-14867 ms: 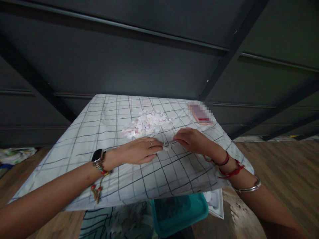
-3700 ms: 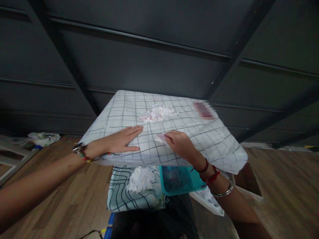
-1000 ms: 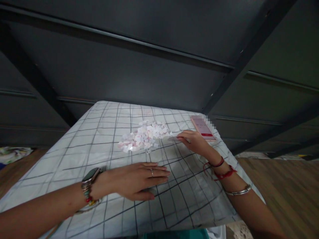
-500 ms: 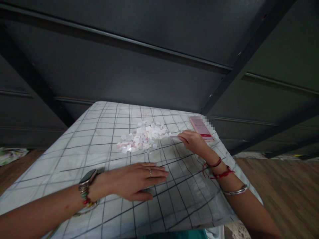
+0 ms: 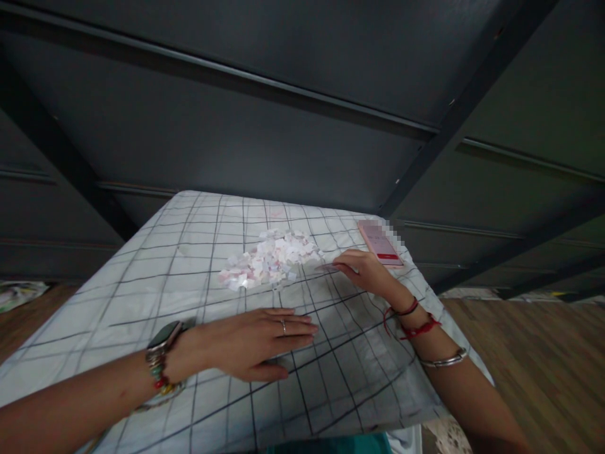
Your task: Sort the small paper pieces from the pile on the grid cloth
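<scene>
My left hand (image 5: 262, 343) lies flat on the checked tablecloth (image 5: 189, 290), palm down and fingers stretched out, holding nothing. In front of it is a heap of small white and pale pink paper pieces (image 5: 271, 257). At the right side of the heap, my right hand (image 5: 362, 270) pinches a thin pale strip (image 5: 325, 266) between thumb and fingers. The strip points left toward the edge of the heap. Its exact kind is too blurred to tell.
A pink-edged phone (image 5: 380, 243) with its screen lit lies just behind my right hand. Dark grey panels (image 5: 246, 145) rise behind the table. Wooden floor (image 5: 520, 353) shows at the right, and teal cloth (image 5: 331, 443) at the near edge.
The tip of the strip in my right hand has dipped slightly, and the hand has turned a little with it. My left hand stays flat in place. The view has shifted very slightly.
</scene>
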Demonstrator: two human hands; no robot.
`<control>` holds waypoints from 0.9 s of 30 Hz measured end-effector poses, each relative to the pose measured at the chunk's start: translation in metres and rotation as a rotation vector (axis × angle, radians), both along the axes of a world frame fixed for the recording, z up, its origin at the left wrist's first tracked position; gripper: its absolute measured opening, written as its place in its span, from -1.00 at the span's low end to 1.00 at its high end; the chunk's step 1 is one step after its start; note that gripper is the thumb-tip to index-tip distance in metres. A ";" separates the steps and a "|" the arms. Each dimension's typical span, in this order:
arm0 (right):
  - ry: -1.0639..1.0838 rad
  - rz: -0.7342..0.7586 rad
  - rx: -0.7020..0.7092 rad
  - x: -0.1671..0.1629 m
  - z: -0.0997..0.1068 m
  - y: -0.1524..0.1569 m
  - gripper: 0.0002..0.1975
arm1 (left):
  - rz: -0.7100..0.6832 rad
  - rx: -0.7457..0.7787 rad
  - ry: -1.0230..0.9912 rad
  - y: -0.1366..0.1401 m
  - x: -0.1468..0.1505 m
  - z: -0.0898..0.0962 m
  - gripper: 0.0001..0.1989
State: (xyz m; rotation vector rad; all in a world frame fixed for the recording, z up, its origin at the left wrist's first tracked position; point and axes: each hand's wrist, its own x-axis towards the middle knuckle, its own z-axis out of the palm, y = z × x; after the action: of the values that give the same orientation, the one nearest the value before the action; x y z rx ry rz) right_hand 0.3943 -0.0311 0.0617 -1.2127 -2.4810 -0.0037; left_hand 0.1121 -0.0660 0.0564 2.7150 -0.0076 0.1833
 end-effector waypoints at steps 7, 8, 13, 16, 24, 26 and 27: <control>-0.032 -0.162 0.133 0.002 -0.005 0.004 -0.77 | -0.001 0.008 0.005 0.000 0.000 -0.001 -0.43; -0.037 -0.180 0.147 0.002 -0.004 0.003 -0.77 | -0.002 0.006 0.000 0.000 0.000 -0.001 -0.43; -0.112 -0.164 0.105 0.000 0.003 -0.002 -0.77 | 0.000 0.003 -0.027 0.000 0.000 -0.002 -0.43; -0.125 -0.121 0.066 -0.001 0.006 -0.004 -0.78 | -0.005 0.009 -0.029 0.000 0.000 -0.002 -0.43; -0.113 -0.146 0.077 -0.003 0.005 -0.004 -0.77 | -0.005 0.043 0.016 0.000 0.000 -0.001 -0.44; -0.124 -0.111 0.038 -0.003 0.007 -0.006 -0.78 | -0.005 0.050 0.030 0.000 0.000 0.000 -0.44; -0.126 -0.098 0.024 -0.002 0.008 -0.007 -0.79 | -0.006 0.051 0.031 0.000 0.000 0.000 -0.44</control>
State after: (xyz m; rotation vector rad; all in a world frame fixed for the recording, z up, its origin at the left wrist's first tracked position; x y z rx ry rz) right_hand 0.3921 -0.0379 0.0700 -1.3611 -2.5169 -0.1395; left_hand 0.1123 -0.0657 0.0561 2.7675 -0.0114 0.1409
